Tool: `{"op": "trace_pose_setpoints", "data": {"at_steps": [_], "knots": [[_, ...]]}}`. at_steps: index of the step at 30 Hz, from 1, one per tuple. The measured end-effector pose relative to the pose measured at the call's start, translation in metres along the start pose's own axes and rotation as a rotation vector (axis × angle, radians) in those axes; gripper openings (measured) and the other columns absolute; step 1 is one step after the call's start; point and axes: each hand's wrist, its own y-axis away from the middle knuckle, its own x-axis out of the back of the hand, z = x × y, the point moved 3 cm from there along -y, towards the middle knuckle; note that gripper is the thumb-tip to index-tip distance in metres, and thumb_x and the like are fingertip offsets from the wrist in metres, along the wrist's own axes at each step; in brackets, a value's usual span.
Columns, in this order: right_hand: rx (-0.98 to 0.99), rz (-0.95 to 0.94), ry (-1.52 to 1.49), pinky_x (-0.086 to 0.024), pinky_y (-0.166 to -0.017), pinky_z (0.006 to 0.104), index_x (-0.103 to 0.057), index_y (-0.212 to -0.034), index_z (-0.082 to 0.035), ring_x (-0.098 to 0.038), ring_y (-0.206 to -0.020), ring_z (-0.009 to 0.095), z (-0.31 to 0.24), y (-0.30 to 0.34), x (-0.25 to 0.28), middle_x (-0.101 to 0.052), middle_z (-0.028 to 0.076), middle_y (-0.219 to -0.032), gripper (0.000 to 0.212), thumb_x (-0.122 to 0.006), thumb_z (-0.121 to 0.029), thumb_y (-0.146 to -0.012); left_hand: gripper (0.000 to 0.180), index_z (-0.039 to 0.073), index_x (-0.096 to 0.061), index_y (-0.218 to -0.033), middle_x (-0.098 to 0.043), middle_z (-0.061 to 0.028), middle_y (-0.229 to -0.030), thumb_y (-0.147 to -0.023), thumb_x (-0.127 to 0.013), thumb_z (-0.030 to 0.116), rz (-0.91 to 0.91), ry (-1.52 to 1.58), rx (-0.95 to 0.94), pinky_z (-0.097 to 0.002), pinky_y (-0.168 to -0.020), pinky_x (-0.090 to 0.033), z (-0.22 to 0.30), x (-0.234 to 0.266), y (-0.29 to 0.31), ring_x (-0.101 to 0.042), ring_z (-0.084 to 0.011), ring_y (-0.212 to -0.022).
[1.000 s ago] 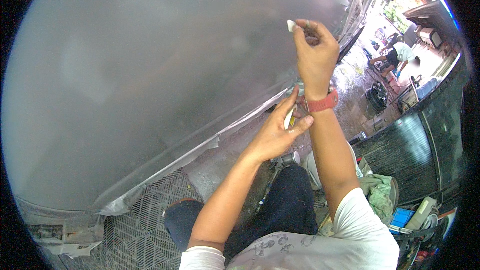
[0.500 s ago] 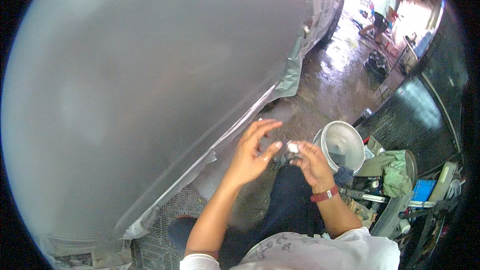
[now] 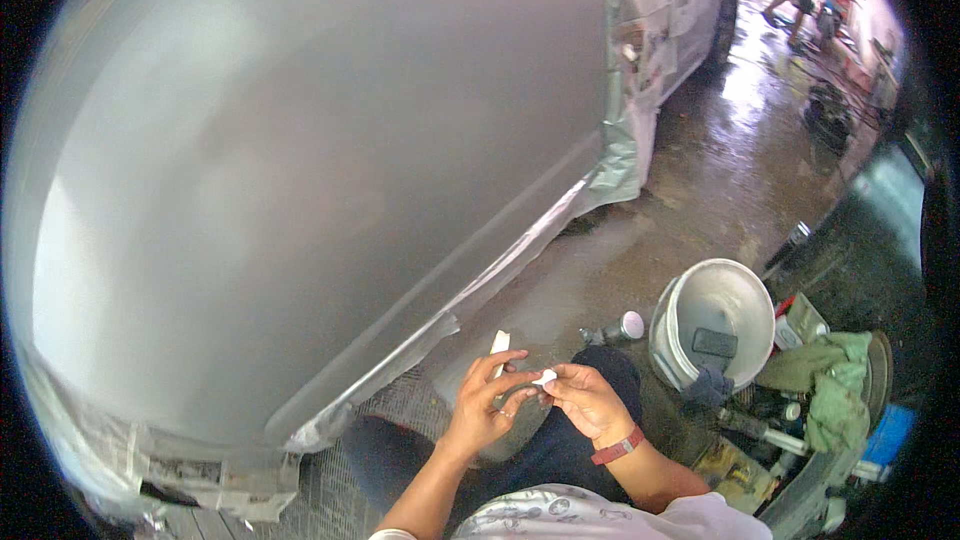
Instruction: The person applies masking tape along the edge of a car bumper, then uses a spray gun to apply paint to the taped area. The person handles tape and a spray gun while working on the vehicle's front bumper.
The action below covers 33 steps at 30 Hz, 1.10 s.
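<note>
The big grey car side (image 3: 320,160) ends just above the hands. Left hand (image 3: 487,402) and right hand (image 3: 588,402) meet, both pinching a small white bit (image 3: 545,377).

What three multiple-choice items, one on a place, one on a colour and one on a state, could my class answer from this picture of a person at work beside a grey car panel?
1. Where does the white bucket stand?
A. On the floor to the person's right
B. On top of the car panel
C. In the person's lap

2. What colour is the band on the right wrist?
A. Blue
B. Red
C. Yellow

3. How is the small white piece held?
A. It lies on the floor
B. It is stuck to the panel
C. It is pinched between the fingertips of both hands

Answers: 1 A, the bucket sits on the wet floor by a green cloth. 2 B, the band shows red. 3 C, the left hand and right hand meet at it, away from the car panel.
</note>
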Motion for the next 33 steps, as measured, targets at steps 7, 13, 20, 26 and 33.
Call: {"op": "trace_pose_setpoints", "data": {"at_steps": [7, 13, 20, 26, 33], "knots": [[-0.020, -0.036, 0.135, -0.054, -0.084, 0.0285, -0.077, -0.110, -0.001, -0.071, -0.093, 0.012, -0.005, 0.004, 0.012, -0.078, 0.005, -0.100, 0.015, -0.075, -0.014, -0.103, 0.028, 0.015, -0.082, -0.111, -0.069, -0.0080, -0.139, -0.084, -0.088, 0.011, 0.130, -0.043, -0.008, -0.0398, -0.094, -0.055, 0.017, -0.011, 0.004, -0.067, -0.0267, -0.113], [0.271, -0.004, 0.102, -0.055, -0.101, 0.0305, -0.061, -0.132, -0.001, -0.069, -0.108, 0.014, -0.050, 0.001, -0.041, -0.071, 0.006, -0.120, 0.043, -0.081, 0.002, -0.094, 0.017, 0.009, -0.080, -0.110, -0.062, -0.0099, -0.145, -0.093, -0.084, 0.011, 0.317, 0.274, 0.296, -0.0362, -0.102, -0.052, 0.019, -0.032, -0.004, -0.060, -0.0222, -0.131], [0.422, -0.061, 0.159, -0.058, -0.093, 0.0291, -0.068, -0.120, 0.002, -0.070, -0.103, 0.014, -0.063, -0.029, -0.069, -0.073, 0.008, -0.114, 0.025, -0.078, 0.000, -0.097, 0.019, 0.007, -0.079, -0.114, -0.059, -0.0129, -0.147, -0.096, -0.079, 0.005, 0.583, 0.355, 0.183, -0.0417, -0.116, -0.043, 0.035, -0.020, -0.028, -0.054, -0.0264, -0.140], [0.418, -0.078, 0.212, -0.056, -0.094, 0.0276, -0.071, -0.119, 0.001, -0.068, -0.105, 0.012, -0.055, -0.042, -0.083, -0.075, 0.007, -0.114, 0.019, -0.075, -0.003, -0.101, 0.020, 0.006, -0.078, -0.119, -0.060, -0.0137, -0.148, -0.098, -0.075, 0.005, 0.683, 0.383, 0.170, -0.0422, -0.116, -0.044, 0.027, -0.008, -0.024, -0.056, -0.0273, -0.138], [0.478, 0.074, 0.264, -0.057, -0.080, 0.0291, -0.072, -0.126, 0.004, -0.068, -0.088, 0.011, -0.048, -0.041, -0.076, -0.077, 0.010, -0.114, 0.024, -0.072, -0.005, -0.103, 0.030, 0.010, -0.077, -0.129, -0.058, -0.0119, -0.147, -0.099, -0.077, 0.009, 0.606, 0.375, 0.239, -0.0382, -0.113, -0.045, 0.012, -0.006, -0.005, -0.055, -0.0239, -0.136]]}}
